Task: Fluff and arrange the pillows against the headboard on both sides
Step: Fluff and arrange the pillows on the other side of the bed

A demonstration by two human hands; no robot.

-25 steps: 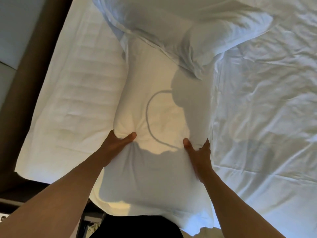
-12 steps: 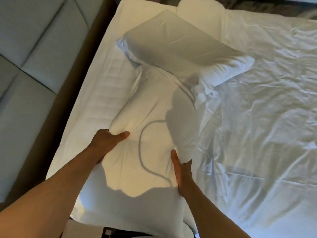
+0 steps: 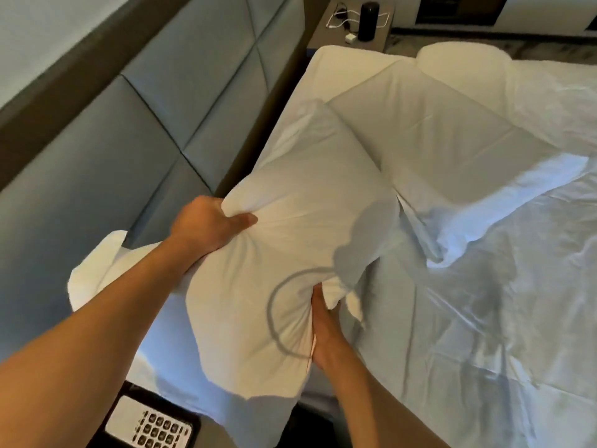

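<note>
I hold a white pillow lifted above the near side of the bed, tilted toward the grey padded headboard on the left. My left hand grips its left edge, bunching the fabric. My right hand clutches its right edge lower down. A second white pillow lies flat on the mattress beyond it, slanting away from the headboard. A third white pillow shows at the far end of the bed.
Wrinkled white sheet covers the bed to the right. A far nightstand carries a black cylinder, a charger and cables. A dark near nightstand with a white keypad phone is at the bottom left.
The pillow has come up off the mattress and swung left toward the headboard. Both hands now bunch its fabric tighter, and my view has risen toward the far nightstand.
</note>
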